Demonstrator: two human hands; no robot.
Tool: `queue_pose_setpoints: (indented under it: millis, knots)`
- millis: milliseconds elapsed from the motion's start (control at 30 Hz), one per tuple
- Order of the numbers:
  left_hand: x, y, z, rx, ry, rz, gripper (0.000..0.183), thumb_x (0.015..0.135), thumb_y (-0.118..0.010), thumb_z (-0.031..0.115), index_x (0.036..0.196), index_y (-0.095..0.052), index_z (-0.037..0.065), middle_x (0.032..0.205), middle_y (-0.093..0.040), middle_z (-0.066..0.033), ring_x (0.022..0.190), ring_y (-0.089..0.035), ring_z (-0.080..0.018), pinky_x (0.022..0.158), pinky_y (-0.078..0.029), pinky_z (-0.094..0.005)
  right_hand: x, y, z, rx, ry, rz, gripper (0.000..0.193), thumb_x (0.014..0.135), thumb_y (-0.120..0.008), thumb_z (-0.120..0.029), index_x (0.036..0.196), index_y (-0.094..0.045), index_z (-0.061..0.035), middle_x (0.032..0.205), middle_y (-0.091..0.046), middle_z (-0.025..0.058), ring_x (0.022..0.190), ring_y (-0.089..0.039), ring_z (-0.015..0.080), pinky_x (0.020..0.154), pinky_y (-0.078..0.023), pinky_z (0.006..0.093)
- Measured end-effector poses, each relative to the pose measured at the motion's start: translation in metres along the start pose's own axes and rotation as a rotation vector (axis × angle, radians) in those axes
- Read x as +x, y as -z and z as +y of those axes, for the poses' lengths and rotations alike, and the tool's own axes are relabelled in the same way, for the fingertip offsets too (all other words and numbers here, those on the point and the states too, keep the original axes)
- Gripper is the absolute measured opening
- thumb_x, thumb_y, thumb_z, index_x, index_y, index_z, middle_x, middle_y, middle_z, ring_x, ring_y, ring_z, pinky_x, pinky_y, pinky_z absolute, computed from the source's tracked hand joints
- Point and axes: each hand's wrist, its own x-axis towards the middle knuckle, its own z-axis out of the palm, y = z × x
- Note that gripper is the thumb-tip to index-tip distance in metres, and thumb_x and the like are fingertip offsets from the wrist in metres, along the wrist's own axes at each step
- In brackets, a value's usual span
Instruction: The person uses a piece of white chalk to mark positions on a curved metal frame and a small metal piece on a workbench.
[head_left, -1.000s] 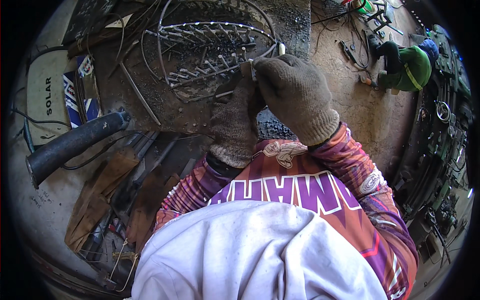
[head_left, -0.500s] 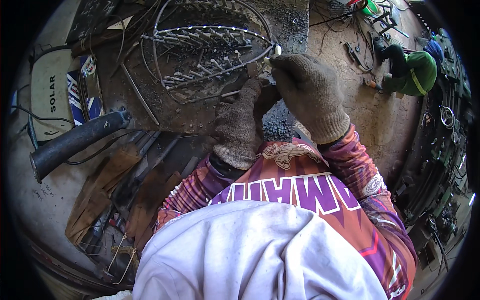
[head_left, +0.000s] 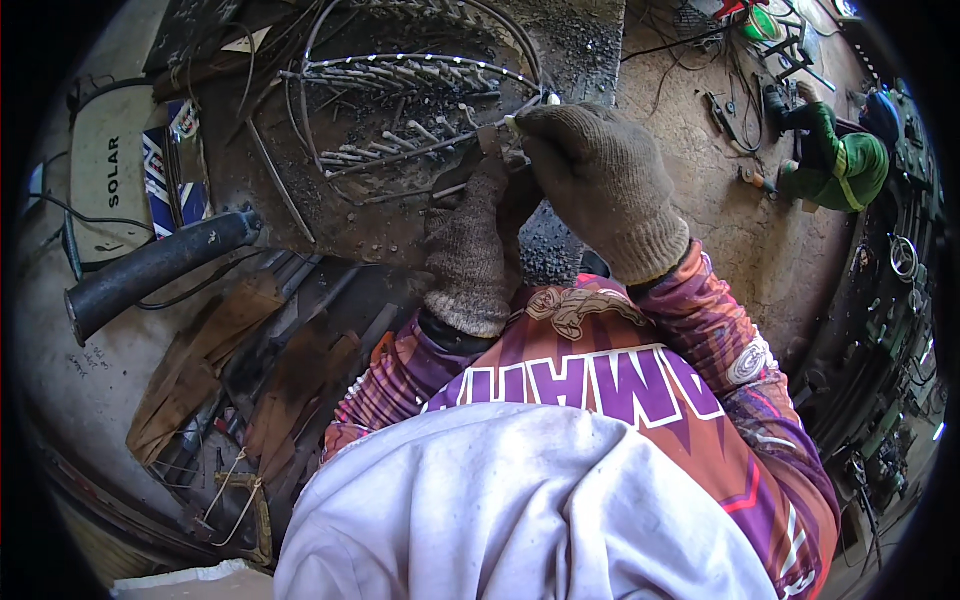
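Note:
Both my hands wear grey-brown knit gloves and meet at the near right edge of a round metal rod frame (head_left: 310,120), which has rows of short rod pieces across it. My left hand (head_left: 468,245) is closed on a small flat metal piece (head_left: 490,140) that stands up beyond its thumb. A thin rod (head_left: 449,191) shows beside its fingers. My right hand (head_left: 610,185) is closed in a pinch on a white chalk-like stick (head_left: 511,122), its tip close to the metal piece. A second white bit shows just past the right fingers; whether it belongs to the stick I cannot tell.
Dark grit lies over the worktable (head_left: 370,225). At left are a thick black pipe (head_left: 165,265), a pale welding machine (head_left: 112,185) and a loose rod (head_left: 280,180). Brown leather pieces (head_left: 200,370) lie below. A person in green (head_left: 845,165) crouches at far right near an angle grinder (head_left: 757,180).
My right hand has shifted slightly left, bringing the white stick's tip nearer the metal piece. My left hand stays almost in place. The view has moved a little.

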Motion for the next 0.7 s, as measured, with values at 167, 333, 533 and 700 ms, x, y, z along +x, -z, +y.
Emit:
queue_pose_setpoints:
  millis: [167, 333, 533, 700]
  knots:
    - [-0.003, -0.009, 0.004, -0.028, -0.012, 0.022, 0.035, 0.11, -0.066, 0.019, 0.141, -0.065, 0.002, 0.133, -0.074, -0.0137, 0.125, -0.071, -0.0244, 0.109, -0.058, -0.0395, 0.0, -0.005, 0.005, 0.001, 0.026, 0.011, 0.015, 0.097, -0.072, -0.022, 0.105, -0.078, -0.0117, 0.09, -0.075, 0.013, 0.086, -0.074, 0.0366, 0.075, -0.059, 0.049]
    - [-0.001, -0.012, 0.003, -0.04, -0.044, -0.002, 0.04, 0.111, -0.065, 0.02, 0.147, -0.061, 0.004, 0.14, -0.07, -0.0131, 0.129, -0.069, -0.0243, 0.111, -0.057, -0.0399, 0.002, -0.007, 0.002, -0.023, 0.031, -0.001, 0.015, 0.097, -0.071, -0.024, 0.105, -0.078, -0.0126, 0.09, -0.075, 0.0128, 0.086, -0.074, 0.0363, 0.076, -0.059, 0.0494]
    - [0.0, -0.009, 0.002, -0.053, -0.037, -0.007, 0.041, 0.112, -0.063, 0.021, 0.149, -0.06, 0.005, 0.145, -0.067, -0.0112, 0.132, -0.066, -0.0238, 0.113, -0.055, -0.0405, 0.003, -0.006, -0.002, -0.096, 0.038, -0.055, 0.016, 0.097, -0.072, -0.02, 0.108, -0.078, -0.0111, 0.097, -0.076, 0.0143, 0.088, -0.076, 0.0368, 0.076, -0.06, 0.0468]
    - [-0.003, -0.003, 0.003, 0.028, 0.045, 0.021, 0.033, 0.111, -0.063, 0.021, 0.137, -0.068, 0.001, 0.131, -0.074, -0.0146, 0.123, -0.072, -0.0264, 0.11, -0.057, -0.0405, 0.0, 0.008, -0.006, -0.202, -0.015, -0.234, 0.017, 0.095, -0.075, -0.015, 0.111, -0.08, -0.0091, 0.101, -0.077, 0.0153, 0.09, -0.076, 0.0381, 0.078, -0.061, 0.0447]
